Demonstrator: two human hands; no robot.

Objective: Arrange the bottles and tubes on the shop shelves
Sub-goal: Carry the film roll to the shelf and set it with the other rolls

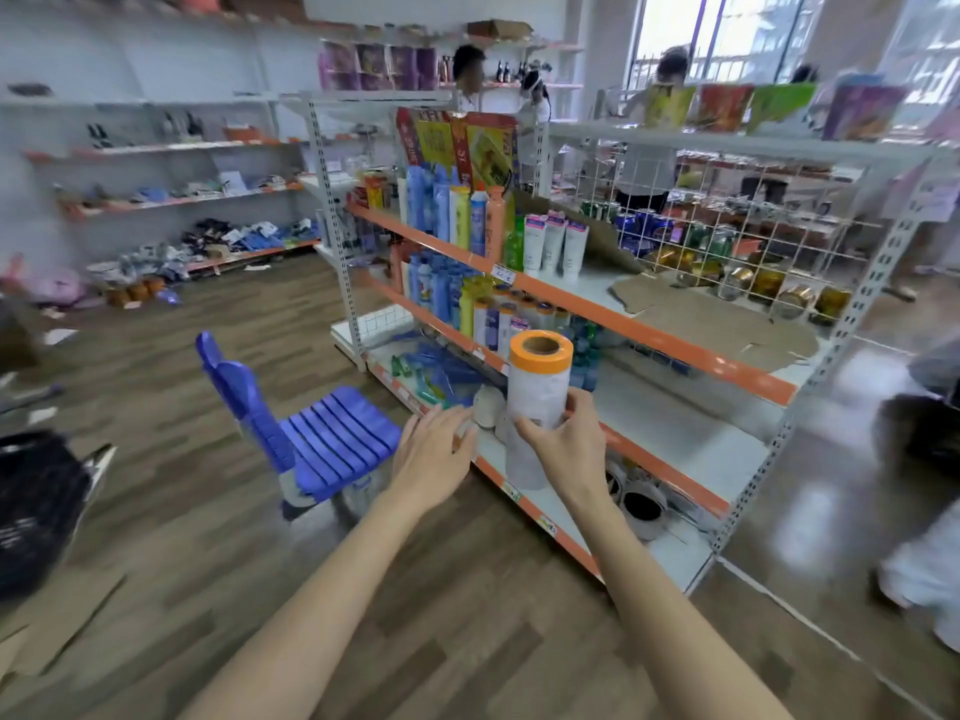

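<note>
My right hand grips a tall white roll with an orange top band and a cardboard core, held upright in front of the lower shelf. My left hand hovers just left of it, fingers spread and holding nothing, near a small white object on the bottom shelf. Blue, yellow and orange bottles stand on the upper orange-edged shelf, with white tubes beside them. More blue and yellow bottles fill the middle shelf.
A blue plastic chair stands on the wood floor just left of the rack. Cardboard sheets lie on the upper shelf. Cans sit behind a wire grid. A black bag is at far left. People stand behind the rack.
</note>
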